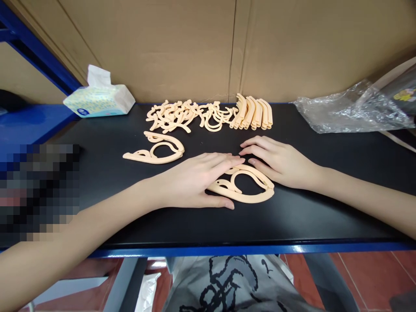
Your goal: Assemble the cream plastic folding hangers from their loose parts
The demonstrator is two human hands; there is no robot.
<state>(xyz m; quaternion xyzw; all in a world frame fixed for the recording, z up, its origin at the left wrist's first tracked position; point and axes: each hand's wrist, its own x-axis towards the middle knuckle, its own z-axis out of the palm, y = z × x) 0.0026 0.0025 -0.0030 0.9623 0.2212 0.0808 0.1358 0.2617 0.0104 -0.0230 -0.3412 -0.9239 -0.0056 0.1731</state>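
Note:
A peach plastic folding hanger (253, 198) lies folded flat on the black tabletop, a round ring showing in its middle. Over its left end rests my left hand (198, 180), fingers stretched out to the right and thumb apart, covering part of it. My right hand (276, 160) is just beyond the hanger's upper right side, palm down, with loosely bent fingers spread and nothing visible in them. Its fingertips come close to those of my left hand. Another folded hanger (159, 160) of the same kind lies farther back on the left.
Along the back lie a heap of curved peach pieces (175, 115), several thin hook-like pieces (212, 125) and stacked hanger arms (251, 112). A tissue pack (100, 102) stands back left. Clear plastic bag (344, 110) lies back right. A cardboard wall (182, 52) closes the rear.

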